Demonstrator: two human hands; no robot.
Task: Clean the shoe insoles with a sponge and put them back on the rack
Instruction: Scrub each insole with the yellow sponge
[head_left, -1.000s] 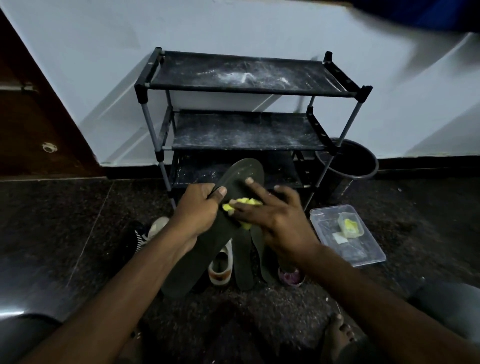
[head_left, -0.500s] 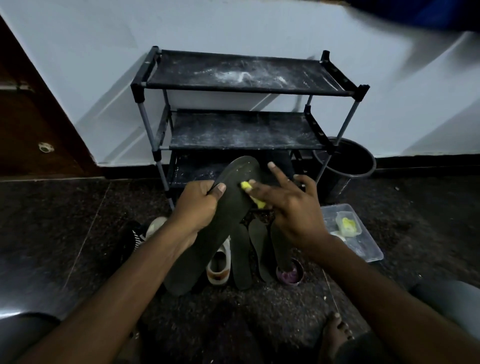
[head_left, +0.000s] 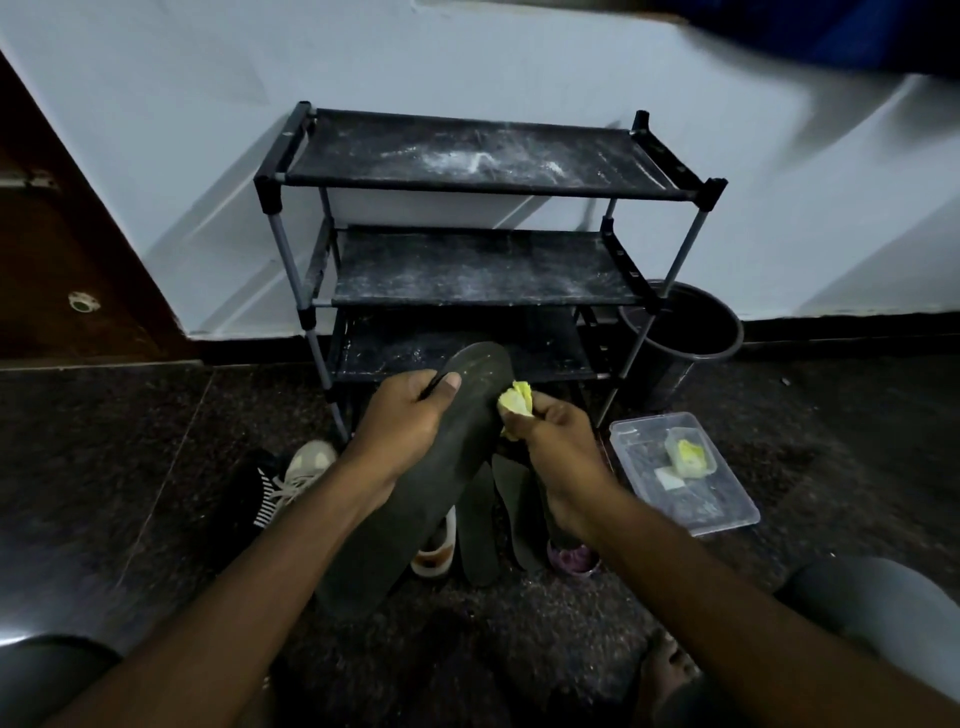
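One dark grey foam insole (head_left: 452, 462) is up off the floor, the left hand (head_left: 405, 421) wrapped round its upper end, thumb on top. The right hand (head_left: 550, 441), splayed across the face a moment ago, has slid to the right edge and now bunches the yellow sponge (head_left: 516, 402) in curled fingers. That pass looks done. The other insoles (head_left: 478, 530) wait on the floor below the black three-tier rack (head_left: 467, 270).

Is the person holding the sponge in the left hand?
No, the yellow sponge is gripped in the right hand, while the left hand holds the dark insole.
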